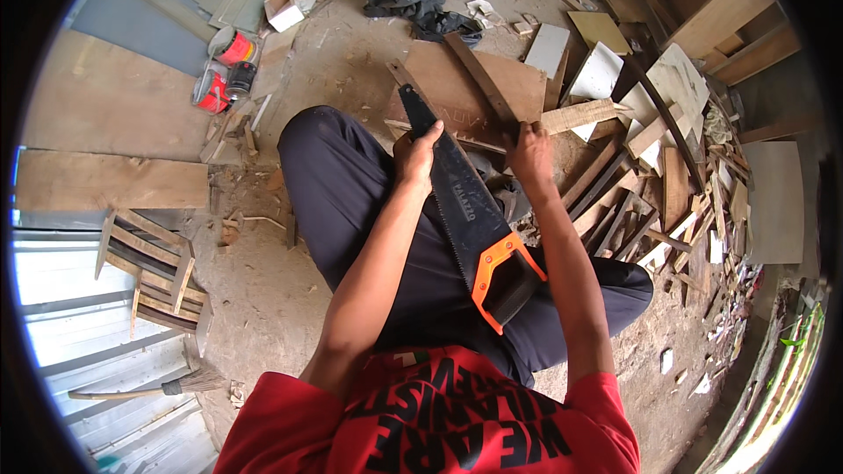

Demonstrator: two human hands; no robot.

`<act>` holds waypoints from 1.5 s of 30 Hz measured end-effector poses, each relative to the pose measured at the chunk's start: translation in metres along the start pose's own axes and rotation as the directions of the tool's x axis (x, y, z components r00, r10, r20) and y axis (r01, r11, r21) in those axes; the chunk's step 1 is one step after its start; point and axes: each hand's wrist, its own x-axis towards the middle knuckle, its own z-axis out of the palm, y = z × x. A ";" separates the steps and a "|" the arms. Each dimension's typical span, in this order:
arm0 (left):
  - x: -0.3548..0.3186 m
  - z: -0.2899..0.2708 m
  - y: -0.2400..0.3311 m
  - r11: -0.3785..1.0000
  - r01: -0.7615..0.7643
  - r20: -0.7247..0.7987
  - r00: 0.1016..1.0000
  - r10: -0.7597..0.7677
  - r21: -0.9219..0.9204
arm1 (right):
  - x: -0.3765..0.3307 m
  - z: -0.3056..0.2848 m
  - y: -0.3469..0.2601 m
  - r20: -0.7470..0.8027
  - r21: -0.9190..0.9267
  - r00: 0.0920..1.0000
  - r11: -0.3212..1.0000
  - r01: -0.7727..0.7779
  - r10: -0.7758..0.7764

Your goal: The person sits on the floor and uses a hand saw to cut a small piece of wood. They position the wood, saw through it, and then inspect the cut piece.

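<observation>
A hand saw [461,197] with a black blade and an orange and black handle [507,281] lies slanted over my lap, its handle toward me. My left hand [416,158] is closed round the blade near its narrow far end. A thin wooden strip [395,73] shows just beyond the blade's tip; where it runs under the saw is hidden. My right hand [530,156] is closed on the near end of a dark wooden strip [479,77] that points away to the left. Beside that hand's knuckles lies a paler wood piece [580,115]; whether they touch I cannot tell.
A brown board [518,86] lies beyond my knees. Scrap wood [676,184] is heaped at the right. Black plastic [413,0] lies at the far side. At the left are paint cans [211,89], a slatted wooden piece [158,268] and a hand broom [189,383].
</observation>
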 end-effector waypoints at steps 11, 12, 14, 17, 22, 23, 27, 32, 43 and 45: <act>0.070 0.029 0.001 0.960 -0.265 -0.073 0.963 0.259 -0.085 | -0.005 -0.041 0.035 -0.199 0.284 0.962 0.951 -0.124 0.186; 0.076 0.030 0.001 0.963 -0.261 -0.084 0.963 0.255 -0.068 | -0.012 -0.047 0.037 -0.192 0.436 0.935 0.879 -0.192 0.299; 0.082 0.028 -0.002 0.943 -0.329 -0.086 0.942 0.324 -0.053 | -0.043 -0.057 0.046 0.195 0.693 0.888 0.582 -0.426 0.418; 0.105 0.016 -0.021 0.948 -0.318 -0.137 0.939 0.315 0.003 | -0.084 -0.074 0.024 0.469 0.694 0.761 0.347 -0.631 0.448; 0.105 0.040 -0.024 0.984 -0.160 -0.139 0.979 0.147 -0.082 | -0.102 -0.053 0.019 0.495 0.834 0.753 0.007 -0.552 0.433; 0.110 0.037 -0.030 0.986 -0.150 -0.158 0.978 0.137 -0.072 | -0.104 -0.045 0.022 0.481 0.843 0.749 -0.003 -0.539 0.455; 0.106 0.037 -0.028 0.998 0.050 -0.114 0.992 -0.053 -0.025 | -0.107 -0.028 0.033 0.445 0.852 0.726 0.002 -0.524 0.525; 0.132 -0.001 -0.015 0.980 0.136 0.086 0.985 -0.149 0.145 | -0.096 -0.029 0.021 0.374 0.849 0.742 0.117 -0.516 0.557; 0.128 0.011 0.072 0.340 -0.427 0.235 0.844 0.482 0.838 | -0.096 -0.043 0.023 0.409 0.871 0.743 0.017 -0.492 0.529; 0.143 0.008 0.100 0.322 -0.492 0.305 0.819 0.486 0.809 | -0.101 -0.046 0.027 0.407 0.886 0.787 0.012 -0.464 0.464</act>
